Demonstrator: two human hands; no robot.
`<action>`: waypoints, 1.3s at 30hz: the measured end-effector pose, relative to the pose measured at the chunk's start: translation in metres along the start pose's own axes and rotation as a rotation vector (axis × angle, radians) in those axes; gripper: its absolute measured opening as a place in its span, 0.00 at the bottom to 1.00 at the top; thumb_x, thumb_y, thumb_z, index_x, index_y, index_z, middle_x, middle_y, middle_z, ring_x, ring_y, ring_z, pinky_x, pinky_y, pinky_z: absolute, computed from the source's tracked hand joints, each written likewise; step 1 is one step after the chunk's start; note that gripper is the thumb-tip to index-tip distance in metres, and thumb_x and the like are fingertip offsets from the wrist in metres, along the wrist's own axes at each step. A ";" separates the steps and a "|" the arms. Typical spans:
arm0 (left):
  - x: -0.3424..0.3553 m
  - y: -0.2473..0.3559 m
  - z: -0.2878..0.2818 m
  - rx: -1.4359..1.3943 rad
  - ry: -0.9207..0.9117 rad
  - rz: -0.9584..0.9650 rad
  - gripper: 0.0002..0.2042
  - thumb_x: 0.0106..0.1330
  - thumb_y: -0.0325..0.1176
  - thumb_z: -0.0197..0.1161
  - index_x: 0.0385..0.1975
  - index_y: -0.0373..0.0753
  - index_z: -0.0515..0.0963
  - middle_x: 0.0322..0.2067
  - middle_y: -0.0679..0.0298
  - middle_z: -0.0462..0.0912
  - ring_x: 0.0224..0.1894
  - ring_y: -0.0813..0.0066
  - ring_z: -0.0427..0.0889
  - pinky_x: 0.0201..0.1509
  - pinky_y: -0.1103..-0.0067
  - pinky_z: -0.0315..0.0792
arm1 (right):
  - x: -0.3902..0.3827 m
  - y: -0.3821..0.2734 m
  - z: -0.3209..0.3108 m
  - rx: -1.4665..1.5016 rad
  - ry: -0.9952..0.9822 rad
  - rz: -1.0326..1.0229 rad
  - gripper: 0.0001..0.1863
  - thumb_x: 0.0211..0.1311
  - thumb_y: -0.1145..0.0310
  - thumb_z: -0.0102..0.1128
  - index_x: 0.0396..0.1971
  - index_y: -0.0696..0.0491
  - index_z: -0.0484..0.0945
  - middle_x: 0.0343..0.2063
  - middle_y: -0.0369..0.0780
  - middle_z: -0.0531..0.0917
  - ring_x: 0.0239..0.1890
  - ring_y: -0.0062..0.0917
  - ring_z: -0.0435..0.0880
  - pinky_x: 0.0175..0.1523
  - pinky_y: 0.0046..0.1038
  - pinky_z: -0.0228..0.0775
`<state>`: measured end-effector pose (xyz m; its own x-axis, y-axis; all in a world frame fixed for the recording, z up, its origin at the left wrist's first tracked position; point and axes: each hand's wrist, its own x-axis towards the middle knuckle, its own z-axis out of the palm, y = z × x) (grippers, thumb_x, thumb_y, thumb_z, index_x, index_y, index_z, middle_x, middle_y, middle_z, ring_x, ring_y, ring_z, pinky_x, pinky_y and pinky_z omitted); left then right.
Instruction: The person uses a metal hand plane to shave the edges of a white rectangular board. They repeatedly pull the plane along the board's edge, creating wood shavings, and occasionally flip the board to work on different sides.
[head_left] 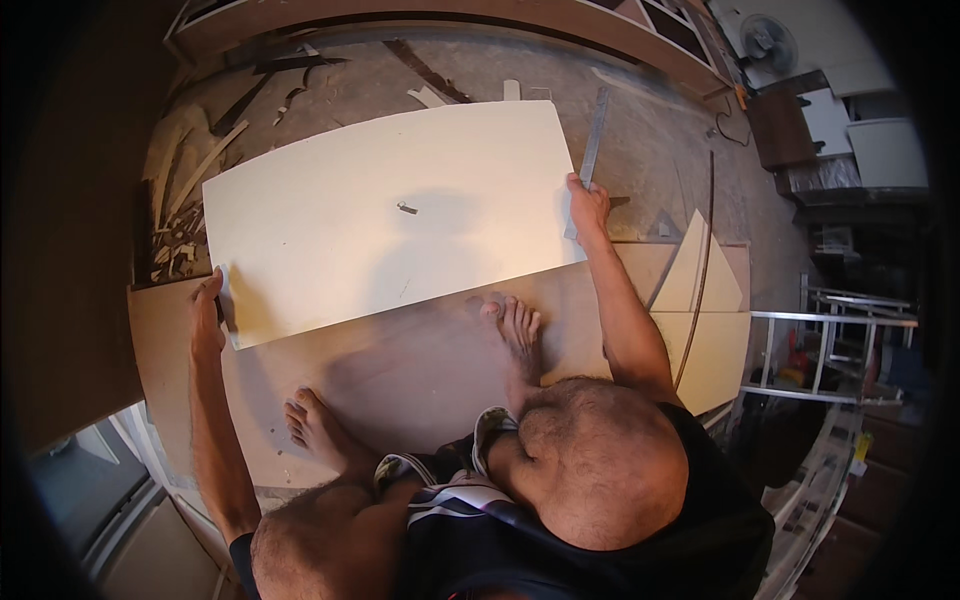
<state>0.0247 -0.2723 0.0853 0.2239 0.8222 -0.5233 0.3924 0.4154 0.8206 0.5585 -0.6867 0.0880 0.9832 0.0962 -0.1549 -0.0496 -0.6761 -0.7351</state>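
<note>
A large cream-white rectangular board (pixel 320 235) spans the middle of the view, tilted so its right end lies farther away. My left hand (pixel 207 305) is closed on its near left edge, the fingers partly hidden by the edge. At the right edge my right hand (pixel 588 208) grips the board, fingers bent around its side. Next to that hand runs a flat grey metal strip like a ruler (pixel 596 135); whether the hand touches it, I cannot tell. A small curled scrap (pixel 407 208) lies on the board's face.
Both my bare feet stand on a brown sheet (pixel 400 400) just below the board. Wood offcuts (pixel 205 165) litter the floor at far left. At right are cream triangular pieces (pixel 690 270), a long thin dark strip (pixel 697 300) and a metal ladder (pixel 835 345). A wooden frame (pixel 450 25) crosses the far side.
</note>
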 end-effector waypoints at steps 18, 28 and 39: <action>-0.027 -0.022 0.017 0.043 -0.355 -0.008 0.09 0.67 0.33 0.69 0.35 0.32 0.84 0.26 0.69 0.80 0.26 0.80 0.75 0.32 0.79 0.69 | -0.135 0.173 -0.080 -0.169 0.142 0.005 0.23 0.66 0.50 0.70 0.28 0.59 0.83 0.20 0.39 0.80 0.26 0.28 0.76 0.34 0.37 0.69; -0.017 -0.051 0.006 0.185 -0.336 0.106 0.18 0.62 0.38 0.69 0.43 0.28 0.87 0.34 0.52 0.90 0.35 0.65 0.88 0.43 0.70 0.80 | -0.107 0.224 -0.126 -0.100 -0.055 -0.090 0.17 0.72 0.56 0.67 0.39 0.57 0.86 0.25 0.40 0.83 0.26 0.30 0.79 0.36 0.35 0.74; -0.033 -0.070 -0.025 0.161 -0.309 0.085 0.22 0.61 0.42 0.70 0.45 0.27 0.87 0.38 0.46 0.91 0.38 0.54 0.90 0.48 0.66 0.80 | -0.144 0.152 -0.096 -0.587 0.124 -0.096 0.19 0.76 0.53 0.60 0.50 0.55 0.84 0.34 0.48 0.86 0.37 0.44 0.83 0.44 0.43 0.77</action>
<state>-0.0323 -0.3194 0.0506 0.5113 0.6847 -0.5194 0.4910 0.2633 0.8304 0.4258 -0.8740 0.0620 0.9934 0.1148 -0.0015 0.1108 -0.9619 -0.2499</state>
